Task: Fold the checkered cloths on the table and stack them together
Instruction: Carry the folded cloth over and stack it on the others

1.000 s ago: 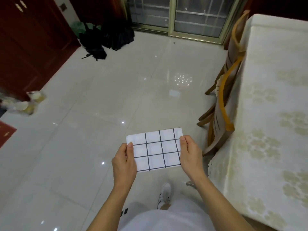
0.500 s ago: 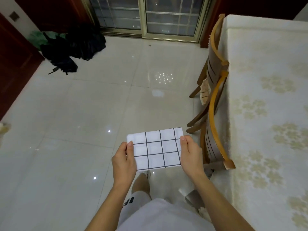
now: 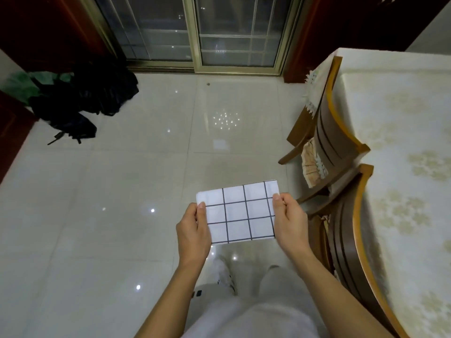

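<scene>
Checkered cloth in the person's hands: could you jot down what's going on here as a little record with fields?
Cloth: checkered cloth, white with dark grid lines, folded to a small rectangle, held flat in the air over the floor
Left hand: left hand pinches the cloth's left edge, thumb on top
Right hand: right hand pinches the right edge, thumb on top
Table: table to the right under a pale floral cover; no other cloths visible on it
Chairs: two wooden chairs pushed against the table
Floor: glossy tiles, dark bags far left
</scene>
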{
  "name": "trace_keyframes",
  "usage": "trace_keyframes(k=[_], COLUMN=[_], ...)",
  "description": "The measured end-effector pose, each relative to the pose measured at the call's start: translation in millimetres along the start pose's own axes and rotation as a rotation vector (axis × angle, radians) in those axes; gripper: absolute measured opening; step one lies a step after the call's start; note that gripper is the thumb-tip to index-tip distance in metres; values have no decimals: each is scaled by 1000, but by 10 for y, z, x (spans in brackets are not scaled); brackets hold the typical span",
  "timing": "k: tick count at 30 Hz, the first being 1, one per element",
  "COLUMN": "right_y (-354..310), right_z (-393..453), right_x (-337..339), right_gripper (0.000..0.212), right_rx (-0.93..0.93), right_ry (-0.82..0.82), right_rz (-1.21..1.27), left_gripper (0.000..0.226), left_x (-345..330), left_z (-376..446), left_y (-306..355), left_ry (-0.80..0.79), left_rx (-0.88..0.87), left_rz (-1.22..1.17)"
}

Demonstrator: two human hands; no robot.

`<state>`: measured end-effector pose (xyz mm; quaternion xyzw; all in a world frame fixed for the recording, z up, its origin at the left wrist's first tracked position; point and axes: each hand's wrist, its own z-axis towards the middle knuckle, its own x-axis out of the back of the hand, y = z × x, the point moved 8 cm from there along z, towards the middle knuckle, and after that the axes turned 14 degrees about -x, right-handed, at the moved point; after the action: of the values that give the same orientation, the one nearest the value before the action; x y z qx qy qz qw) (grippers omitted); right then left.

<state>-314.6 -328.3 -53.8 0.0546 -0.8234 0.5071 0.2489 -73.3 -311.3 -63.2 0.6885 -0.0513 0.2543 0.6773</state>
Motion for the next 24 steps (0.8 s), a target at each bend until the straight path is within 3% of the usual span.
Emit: trace_keyframes(k=[11,24], right_y=[-469,-1469], right_z=[1313,3911], right_x=[-151,314], right_gripper=[28,33], right_rx=[-50,-35], right_ry=[90,157], right_rz=[66,34], left_gripper=[43,41], left_x=[-615,-2149], left_z=[1521,3876], left_y=[130,818], left_ry=[-97,-139], left_rx=[-28,-67], left_rz=[-4,15])
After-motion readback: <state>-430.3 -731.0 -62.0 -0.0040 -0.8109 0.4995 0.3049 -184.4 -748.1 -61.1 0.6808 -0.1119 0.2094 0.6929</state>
